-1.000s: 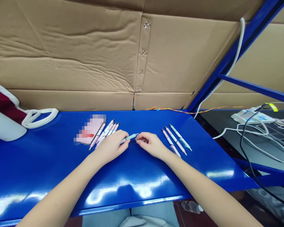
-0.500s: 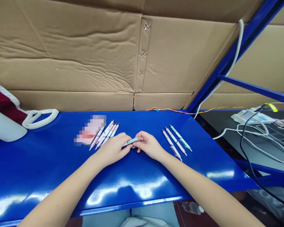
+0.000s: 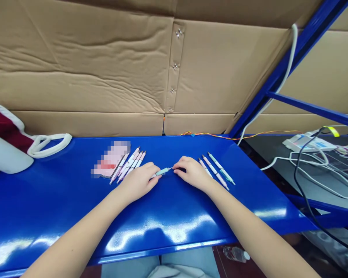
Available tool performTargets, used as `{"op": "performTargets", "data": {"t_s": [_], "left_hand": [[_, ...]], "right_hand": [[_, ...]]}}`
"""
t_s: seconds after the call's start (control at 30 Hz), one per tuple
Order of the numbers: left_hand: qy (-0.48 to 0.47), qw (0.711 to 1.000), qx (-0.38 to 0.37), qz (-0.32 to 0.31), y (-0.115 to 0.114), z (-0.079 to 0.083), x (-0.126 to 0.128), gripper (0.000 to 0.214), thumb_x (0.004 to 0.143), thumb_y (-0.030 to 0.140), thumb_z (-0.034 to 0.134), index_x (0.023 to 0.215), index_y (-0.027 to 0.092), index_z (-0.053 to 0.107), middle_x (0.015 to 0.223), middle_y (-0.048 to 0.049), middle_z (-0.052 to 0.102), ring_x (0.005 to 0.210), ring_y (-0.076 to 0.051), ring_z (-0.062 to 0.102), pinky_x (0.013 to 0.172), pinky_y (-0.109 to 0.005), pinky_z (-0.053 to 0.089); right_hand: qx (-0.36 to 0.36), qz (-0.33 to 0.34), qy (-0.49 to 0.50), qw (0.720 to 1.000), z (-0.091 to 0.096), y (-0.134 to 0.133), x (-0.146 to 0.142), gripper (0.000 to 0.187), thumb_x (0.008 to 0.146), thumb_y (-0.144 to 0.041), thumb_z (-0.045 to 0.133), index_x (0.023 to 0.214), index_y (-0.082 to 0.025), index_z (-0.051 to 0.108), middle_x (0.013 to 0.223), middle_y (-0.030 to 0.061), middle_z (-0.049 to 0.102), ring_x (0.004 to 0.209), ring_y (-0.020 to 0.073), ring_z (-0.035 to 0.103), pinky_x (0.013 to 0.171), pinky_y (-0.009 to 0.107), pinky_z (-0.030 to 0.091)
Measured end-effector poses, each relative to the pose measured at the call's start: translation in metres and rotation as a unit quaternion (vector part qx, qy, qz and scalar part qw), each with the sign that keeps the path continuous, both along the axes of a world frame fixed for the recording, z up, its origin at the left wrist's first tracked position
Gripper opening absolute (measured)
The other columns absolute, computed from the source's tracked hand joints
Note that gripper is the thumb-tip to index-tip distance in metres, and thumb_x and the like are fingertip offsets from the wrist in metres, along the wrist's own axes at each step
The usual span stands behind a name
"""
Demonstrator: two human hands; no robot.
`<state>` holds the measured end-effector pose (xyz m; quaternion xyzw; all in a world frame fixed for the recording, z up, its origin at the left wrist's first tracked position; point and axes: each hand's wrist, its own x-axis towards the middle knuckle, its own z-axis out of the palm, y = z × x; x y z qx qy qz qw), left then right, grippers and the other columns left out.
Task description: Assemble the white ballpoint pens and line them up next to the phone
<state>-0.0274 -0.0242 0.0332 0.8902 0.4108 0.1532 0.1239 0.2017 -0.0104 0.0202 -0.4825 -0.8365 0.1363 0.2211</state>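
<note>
My left hand (image 3: 138, 182) is shut on a pale teal and white pen (image 3: 163, 172), which lies almost level just above the blue metal tabletop (image 3: 60, 193). My right hand (image 3: 193, 172) is to the right, its fingertips at or very near the pen's tip. I cannot tell whether they grip it. That hand partly covers the leftmost of three pens (image 3: 217, 172) lying side by side. Left of my left hand lies a fanned group of several pink and white pens (image 3: 130, 164), next to a pixelated pink notebook (image 3: 111, 158).
A white tote bag with rope handles (image 3: 43, 144) and dark red cloth sits at the table's left end. Corrugated cardboard (image 3: 89, 65) lines the back. A blue shelf upright (image 3: 281, 73), cables (image 3: 307, 158) and a white device (image 3: 309, 143) are on the right.
My right hand has moved right, away from the pen's teal barrel to its tip, and now overlaps the right pen group. My left hand still holds the pen.
</note>
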Motion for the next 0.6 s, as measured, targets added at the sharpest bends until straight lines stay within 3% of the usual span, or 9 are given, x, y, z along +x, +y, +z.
{"op": "performTargets", "data": {"t_s": [0.27,0.5,0.6], "left_hand": [[0.026,0.999,-0.019,0.014,0.003,-0.008,0.005,0.024,0.092,0.031,0.041,0.096,0.02,0.061,0.09,-0.0037,0.058,0.079,-0.017,0.058,0.072,-0.028,0.045],[0.034,0.999,-0.008,0.009,0.003,-0.002,-0.001,0.029,0.091,0.039,0.042,0.102,0.022,0.062,0.092,-0.004,0.059,0.083,-0.018,0.059,0.077,-0.029,0.046],[0.019,0.999,0.019,0.026,0.002,0.008,-0.007,0.028,0.091,0.039,0.041,0.103,0.023,0.06,0.095,-0.0038,0.06,0.085,-0.018,0.059,0.077,-0.03,0.046]], "right_hand": [[-0.032,0.009,-0.078,0.996,0.007,-0.005,0.002,0.037,0.08,-0.022,0.06,0.117,-0.015,0.06,0.1,0.0107,0.059,0.095,0.0224,0.056,0.088,0.035,0.044],[-0.017,0.02,-0.05,0.998,0.014,-0.008,0.007,0.042,0.077,-0.027,0.063,0.118,-0.018,0.057,0.109,0.0104,0.058,0.103,0.0252,0.053,0.09,0.041,0.042],[0.032,0.017,0.022,0.999,0.018,-0.01,0.003,0.03,0.08,-0.025,0.06,0.11,-0.02,0.06,0.109,0.0088,0.06,0.103,0.0234,0.053,0.091,0.041,0.042]]}}
